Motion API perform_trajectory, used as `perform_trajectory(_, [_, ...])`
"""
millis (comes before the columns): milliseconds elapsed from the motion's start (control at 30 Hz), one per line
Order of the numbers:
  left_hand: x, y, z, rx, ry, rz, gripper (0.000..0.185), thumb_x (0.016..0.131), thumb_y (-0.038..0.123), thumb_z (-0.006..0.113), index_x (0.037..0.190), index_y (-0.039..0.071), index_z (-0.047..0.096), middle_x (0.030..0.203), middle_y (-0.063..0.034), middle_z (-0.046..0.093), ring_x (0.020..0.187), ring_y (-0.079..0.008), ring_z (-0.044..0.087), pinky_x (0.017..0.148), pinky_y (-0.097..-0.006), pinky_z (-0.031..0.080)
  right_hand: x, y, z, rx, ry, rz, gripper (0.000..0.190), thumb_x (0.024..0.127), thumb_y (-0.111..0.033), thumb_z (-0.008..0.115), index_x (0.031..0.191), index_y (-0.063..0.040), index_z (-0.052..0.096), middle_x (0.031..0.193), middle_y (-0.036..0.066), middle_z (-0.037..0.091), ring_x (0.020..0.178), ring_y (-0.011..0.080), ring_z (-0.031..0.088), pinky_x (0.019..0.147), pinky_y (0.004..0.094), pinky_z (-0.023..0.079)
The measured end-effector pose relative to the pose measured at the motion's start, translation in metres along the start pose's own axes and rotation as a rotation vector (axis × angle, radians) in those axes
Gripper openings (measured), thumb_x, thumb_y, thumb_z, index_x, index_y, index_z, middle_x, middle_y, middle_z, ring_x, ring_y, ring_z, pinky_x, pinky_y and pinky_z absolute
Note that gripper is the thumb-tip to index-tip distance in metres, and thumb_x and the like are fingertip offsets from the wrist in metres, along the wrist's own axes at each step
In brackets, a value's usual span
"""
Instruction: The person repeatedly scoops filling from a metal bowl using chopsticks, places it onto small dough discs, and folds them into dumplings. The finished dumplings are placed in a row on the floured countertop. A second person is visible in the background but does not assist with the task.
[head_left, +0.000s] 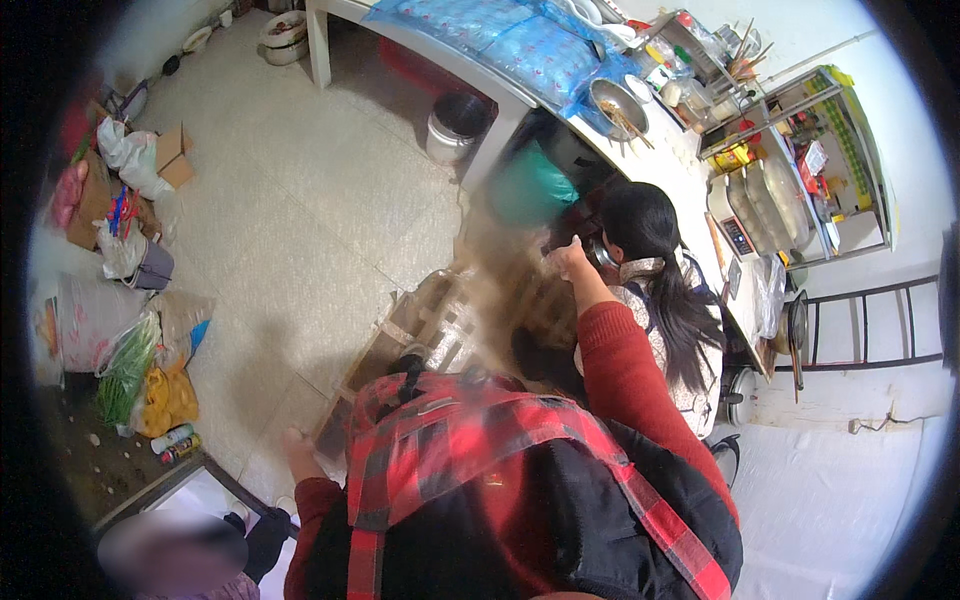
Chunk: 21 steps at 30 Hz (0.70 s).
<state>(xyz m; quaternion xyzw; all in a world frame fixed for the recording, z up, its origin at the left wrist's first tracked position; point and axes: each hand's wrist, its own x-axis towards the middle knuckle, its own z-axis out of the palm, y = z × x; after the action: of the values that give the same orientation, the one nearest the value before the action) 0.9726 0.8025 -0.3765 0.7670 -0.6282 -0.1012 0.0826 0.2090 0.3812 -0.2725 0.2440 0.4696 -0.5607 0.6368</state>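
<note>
My right hand (568, 259) reaches forward at the end of a red sleeve, its fingers partly curled. Just beside it is a shiny metal object (602, 253), partly hidden by a person (660, 300) crouching to my right; whether I touch it is unclear. Low at my left side, my left hand (298, 444) is small and blurred, beside a brown slatted structure (442, 319). What that hand holds, if anything, does not show. My red-and-black checked apron (442, 442) covers much of the lower picture. A green bag (534, 184) sits under the counter.
A long counter (679, 154) bears blue plastic packs (517, 45), a metal pan (616, 109) and a scale (731, 217). Beneath it stands a white bucket (448, 142). Bags, a carton (174, 156) and green vegetables (124, 382) line the left. Another person (180, 555) is at lower left.
</note>
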Motion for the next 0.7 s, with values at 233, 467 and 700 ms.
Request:
perform_trajectory(233, [-0.003,-0.007,0.033,-0.312,-0.091,-0.364,0.018,0.083,0.023,0.056,0.090,0.007,0.062,0.085,-0.0117,0.062,0.080,-0.0281,0.061,0.067,-0.0364,0.050,-0.061,0.026,0.036,0.355,0.074,0.261,0.045,0.078,-0.049,0.072,0.093,-0.008,0.063,0.092,0.007,0.066,0.083,0.0208,0.064,0.073,0.0336,0.055])
perform_trajectory(467, [-0.002,0.026,0.030,-1.994,0.352,-1.615,0.012,0.088,0.020,0.051,0.095,0.011,0.052,0.086,-0.0044,0.058,0.070,-0.0170,0.058,0.052,-0.0281,0.047,-0.018,0.009,-0.009,-1.467,-0.025,0.281,0.109,0.071,-0.084,0.037,0.146,-0.005,0.028,0.151,0.012,0.029,0.131,0.0312,0.034,0.096,0.0583,0.031])
perform_trajectory(700, [0.022,0.040,0.016,-1.905,0.252,-1.518,0.014,0.092,0.024,0.046,0.088,0.011,0.050,0.075,-0.0036,0.054,0.061,-0.0153,0.053,0.048,-0.0256,0.044,0.021,0.028,-0.063,-1.341,-0.114,0.217,0.112,0.072,-0.082,0.038,0.146,0.000,0.024,0.149,0.013,0.032,0.125,0.0314,0.039,0.090,0.0469,0.035])
